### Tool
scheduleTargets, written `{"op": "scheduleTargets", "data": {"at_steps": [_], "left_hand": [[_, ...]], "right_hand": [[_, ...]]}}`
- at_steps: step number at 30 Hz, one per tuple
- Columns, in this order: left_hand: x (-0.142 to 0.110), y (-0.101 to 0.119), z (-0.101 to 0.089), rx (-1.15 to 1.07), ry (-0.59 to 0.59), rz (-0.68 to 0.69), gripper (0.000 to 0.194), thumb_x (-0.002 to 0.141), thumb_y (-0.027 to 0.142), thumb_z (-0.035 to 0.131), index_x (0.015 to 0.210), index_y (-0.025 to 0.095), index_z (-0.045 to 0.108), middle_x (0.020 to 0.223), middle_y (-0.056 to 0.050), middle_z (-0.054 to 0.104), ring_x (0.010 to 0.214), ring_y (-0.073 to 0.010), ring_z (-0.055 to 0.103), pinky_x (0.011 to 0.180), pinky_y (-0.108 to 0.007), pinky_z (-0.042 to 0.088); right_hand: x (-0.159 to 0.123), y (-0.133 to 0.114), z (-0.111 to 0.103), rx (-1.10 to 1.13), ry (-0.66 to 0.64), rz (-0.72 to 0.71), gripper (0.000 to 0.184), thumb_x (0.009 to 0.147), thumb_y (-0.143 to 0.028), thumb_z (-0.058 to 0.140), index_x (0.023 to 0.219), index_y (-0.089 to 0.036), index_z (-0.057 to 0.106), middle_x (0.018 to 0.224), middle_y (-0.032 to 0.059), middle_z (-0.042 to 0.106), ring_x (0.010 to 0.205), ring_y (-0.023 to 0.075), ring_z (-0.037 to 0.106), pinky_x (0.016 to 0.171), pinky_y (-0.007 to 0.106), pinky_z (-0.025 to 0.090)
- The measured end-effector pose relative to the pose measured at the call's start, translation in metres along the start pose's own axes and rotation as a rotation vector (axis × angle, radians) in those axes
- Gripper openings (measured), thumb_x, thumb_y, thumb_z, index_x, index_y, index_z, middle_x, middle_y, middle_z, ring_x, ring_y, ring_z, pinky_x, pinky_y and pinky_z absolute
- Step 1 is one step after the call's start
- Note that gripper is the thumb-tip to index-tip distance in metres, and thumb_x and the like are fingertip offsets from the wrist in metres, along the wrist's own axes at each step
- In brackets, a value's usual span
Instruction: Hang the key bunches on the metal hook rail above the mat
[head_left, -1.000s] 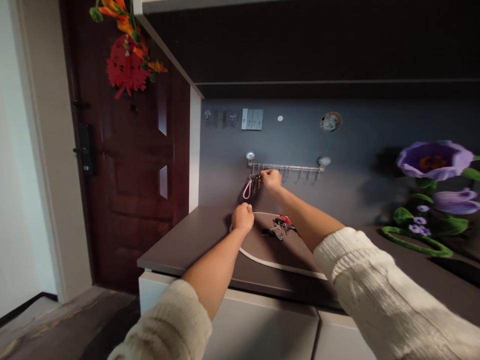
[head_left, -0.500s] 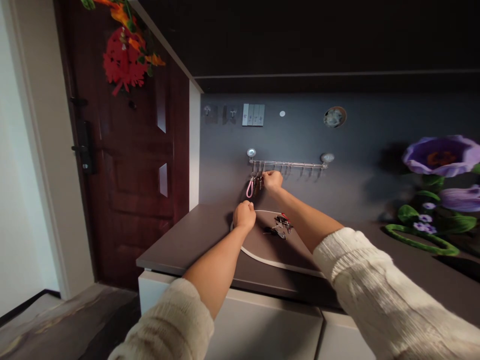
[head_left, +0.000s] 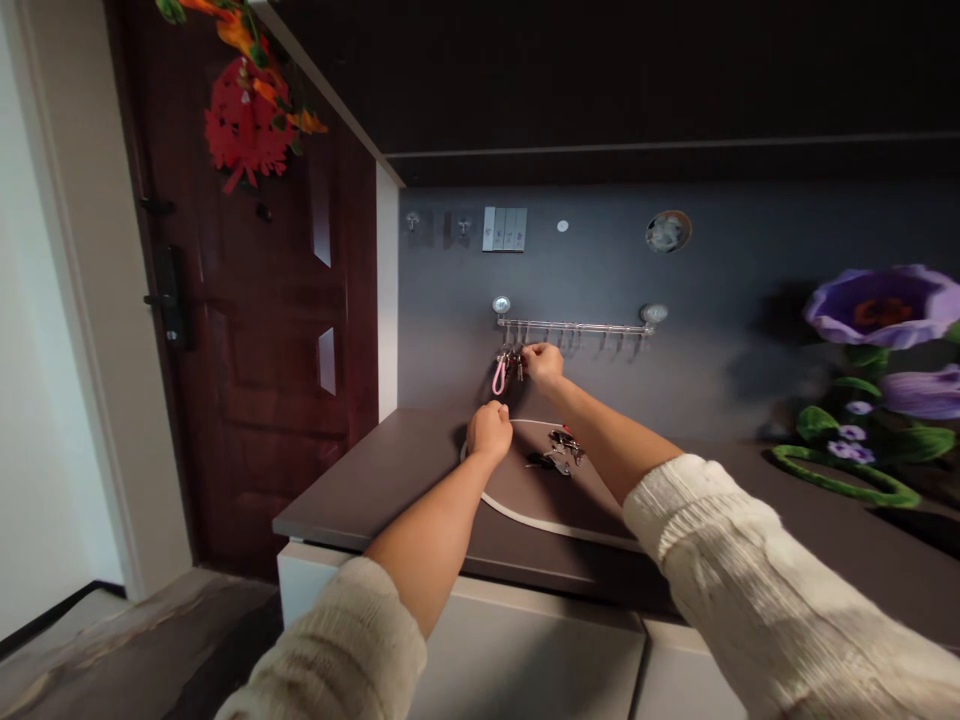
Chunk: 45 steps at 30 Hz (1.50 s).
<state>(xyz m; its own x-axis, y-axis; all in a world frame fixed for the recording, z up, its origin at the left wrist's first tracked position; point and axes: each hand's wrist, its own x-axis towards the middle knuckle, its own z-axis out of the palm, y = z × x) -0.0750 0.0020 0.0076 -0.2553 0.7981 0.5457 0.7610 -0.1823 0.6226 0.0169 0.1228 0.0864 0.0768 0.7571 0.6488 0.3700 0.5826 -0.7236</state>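
My right hand is up at the left part of a clear hook rail on the grey wall. Its fingers are pinched at a bunch of keys just below the hooks. Beside these keys hangs a pink loop strap. Lower down, my left hand is closed over the left edge of a white-rimmed mat; anything inside its fingers is hidden. More keys lie in a loose pile on the mat, to the right of my left hand.
Purple artificial flowers with green leaves stand at the right of the dark countertop. A dark cabinet overhangs the counter. White switches are on the wall. A brown door with a red ornament is at left.
My right hand has shifted very slightly at the keys below the rail, still pinched. My left hand stays in place, and the view has tilted a little.
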Motion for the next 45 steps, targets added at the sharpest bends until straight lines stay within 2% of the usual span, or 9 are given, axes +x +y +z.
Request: {"op": "scheduleTargets", "data": {"at_steps": [4,10,16,23,32,35,37,40,45], "left_hand": [[0.000,0.000,0.000,-0.011,-0.002,0.016,0.026,0.085,0.027,0.038,0.073,0.018,0.059,0.080,-0.010,0.065,0.074,-0.0186,0.058,0.063,-0.027,0.036],[-0.001,-0.001,0.000,-0.032,-0.022,0.053,0.024,0.084,0.027,0.039,0.074,0.018,0.060,0.081,-0.009,0.066,0.074,-0.0173,0.058,0.065,-0.026,0.037],[-0.005,-0.001,-0.002,-0.132,-0.065,0.139,0.022,0.083,0.025,0.042,0.074,0.016,0.060,0.075,-0.006,0.064,0.069,-0.0142,0.055,0.066,-0.025,0.037],[-0.009,0.000,-0.003,-0.283,-0.187,0.255,0.015,0.078,0.022,0.048,0.078,0.015,0.061,0.074,-0.002,0.062,0.067,-0.0116,0.053,0.066,-0.023,0.040],[-0.015,0.001,-0.013,-0.392,-0.454,0.290,0.014,0.071,0.022,0.059,0.077,0.012,0.065,0.068,-0.001,0.061,0.063,-0.0096,0.050,0.066,-0.024,0.040],[-0.016,-0.001,-0.016,-0.373,-0.508,0.303,0.018,0.068,0.024,0.062,0.081,0.012,0.066,0.066,0.000,0.060,0.061,-0.0093,0.048,0.064,-0.024,0.039],[-0.016,-0.002,-0.016,-0.357,-0.528,0.322,0.019,0.067,0.023,0.063,0.082,0.012,0.067,0.065,0.000,0.060,0.061,-0.0092,0.048,0.064,-0.024,0.039],[-0.016,-0.004,-0.015,-0.314,-0.556,0.375,0.019,0.066,0.020,0.063,0.083,0.012,0.068,0.068,0.000,0.062,0.062,-0.0094,0.049,0.064,-0.024,0.038],[-0.014,-0.007,-0.010,-0.210,-0.571,0.514,0.018,0.070,0.021,0.059,0.084,0.015,0.068,0.077,-0.001,0.065,0.068,-0.0109,0.052,0.068,-0.024,0.038]], "right_hand": [[0.000,-0.001,-0.002,-0.009,0.042,0.061,0.014,0.071,-0.025,0.051,0.071,-0.016,0.062,0.065,0.0034,0.061,0.065,0.0132,0.056,0.068,0.026,0.045],[-0.006,-0.007,-0.012,-0.005,-0.028,0.080,0.008,0.067,-0.020,0.053,0.068,-0.016,0.060,0.066,0.0021,0.060,0.063,0.0114,0.054,0.067,0.026,0.045],[-0.021,-0.018,-0.032,0.025,-0.105,0.076,0.011,0.067,-0.021,0.053,0.072,-0.014,0.061,0.064,0.0012,0.059,0.060,0.0099,0.051,0.063,0.023,0.044],[-0.060,-0.024,-0.058,0.130,-0.207,0.167,0.005,0.070,-0.015,0.054,0.074,-0.014,0.057,0.066,0.0007,0.057,0.056,0.0076,0.049,0.055,0.020,0.042],[-0.125,-0.009,-0.086,0.168,-0.293,0.254,0.004,0.074,-0.014,0.053,0.078,-0.014,0.055,0.073,0.0021,0.058,0.058,0.0077,0.050,0.059,0.022,0.046],[-0.138,-0.002,-0.093,0.053,-0.330,0.210,0.008,0.077,-0.016,0.050,0.081,-0.014,0.056,0.069,0.0009,0.057,0.052,0.0069,0.047,0.056,0.022,0.043],[-0.144,0.002,-0.096,-0.062,-0.355,0.128,0.011,0.078,-0.019,0.049,0.082,-0.014,0.058,0.067,0.0007,0.058,0.052,0.0072,0.047,0.059,0.023,0.042],[-0.147,0.006,-0.100,-0.239,-0.362,0.012,0.012,0.077,-0.020,0.051,0.081,-0.014,0.060,0.070,0.0021,0.061,0.060,0.0091,0.050,0.067,0.024,0.042],[-0.147,0.006,-0.099,-0.365,-0.379,-0.040,0.017,0.078,-0.022,0.050,0.084,-0.013,0.063,0.077,0.0049,0.064,0.069,0.0122,0.053,0.073,0.025,0.040]]}}
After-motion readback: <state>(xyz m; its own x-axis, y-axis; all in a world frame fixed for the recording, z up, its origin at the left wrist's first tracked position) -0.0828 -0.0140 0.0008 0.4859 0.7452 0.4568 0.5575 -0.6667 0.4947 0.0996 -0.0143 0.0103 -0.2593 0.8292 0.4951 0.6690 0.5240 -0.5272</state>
